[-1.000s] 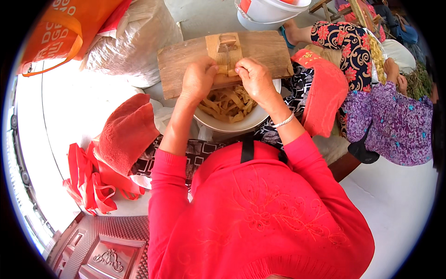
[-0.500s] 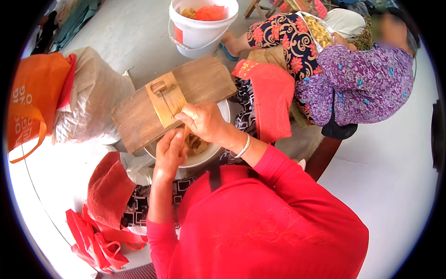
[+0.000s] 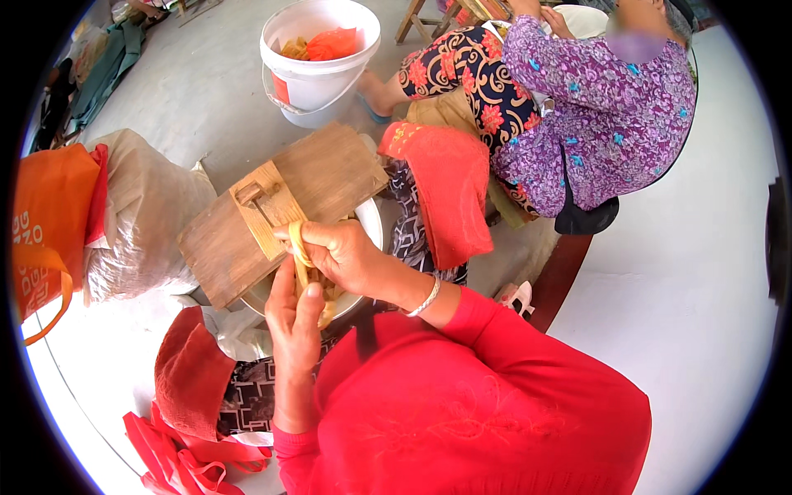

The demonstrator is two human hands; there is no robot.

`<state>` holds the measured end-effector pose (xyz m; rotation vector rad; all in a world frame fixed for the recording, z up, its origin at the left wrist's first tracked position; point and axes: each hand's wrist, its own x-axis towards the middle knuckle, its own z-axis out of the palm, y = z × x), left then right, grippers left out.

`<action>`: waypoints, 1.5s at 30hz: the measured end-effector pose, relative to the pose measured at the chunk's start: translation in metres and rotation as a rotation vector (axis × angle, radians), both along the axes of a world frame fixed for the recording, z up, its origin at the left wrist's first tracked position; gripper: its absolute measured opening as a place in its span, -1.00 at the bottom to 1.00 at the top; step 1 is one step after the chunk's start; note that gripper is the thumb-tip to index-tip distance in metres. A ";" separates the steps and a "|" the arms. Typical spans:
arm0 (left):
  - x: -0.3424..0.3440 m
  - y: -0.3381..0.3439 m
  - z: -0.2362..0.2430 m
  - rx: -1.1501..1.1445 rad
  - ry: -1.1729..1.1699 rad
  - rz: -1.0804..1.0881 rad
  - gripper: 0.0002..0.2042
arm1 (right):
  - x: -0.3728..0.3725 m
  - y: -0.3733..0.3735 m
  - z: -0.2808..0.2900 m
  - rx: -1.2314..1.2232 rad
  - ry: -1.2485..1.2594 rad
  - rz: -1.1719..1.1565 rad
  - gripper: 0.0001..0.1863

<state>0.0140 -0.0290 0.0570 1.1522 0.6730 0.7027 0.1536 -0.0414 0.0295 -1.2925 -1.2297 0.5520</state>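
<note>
My right hand (image 3: 338,256) pinches a looped yellow strip (image 3: 299,243) near the lower end of a small wooden block (image 3: 272,173) with a metal fitting, set on a wide wooden board (image 3: 322,165). My left hand (image 3: 293,322) is just below, its thumb and fingers closed around the strip's hanging part. The board rests across a white basin (image 3: 371,223), which holds yellow-brown strips mostly hidden by the board and my hands. Red cloths (image 3: 445,198) lie to either side over patterned fabric.
A person (image 3: 594,124) in purple sits at the right. A white bucket (image 3: 305,91) with red plastic inside stands at the back. A pale sack (image 3: 148,214), an orange bag (image 3: 49,214) and red bags (image 3: 165,445) are at the left. A wooden stool (image 3: 412,25) stands behind.
My hands moved from side by side at the board to right above left, and the yellow strip loop now shows in them. The view has shifted, showing more of the floor behind.
</note>
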 end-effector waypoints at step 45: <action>0.001 0.011 -0.069 -0.178 0.322 0.102 -0.78 | 0.006 -0.024 -0.040 -0.179 0.145 -0.063 -0.96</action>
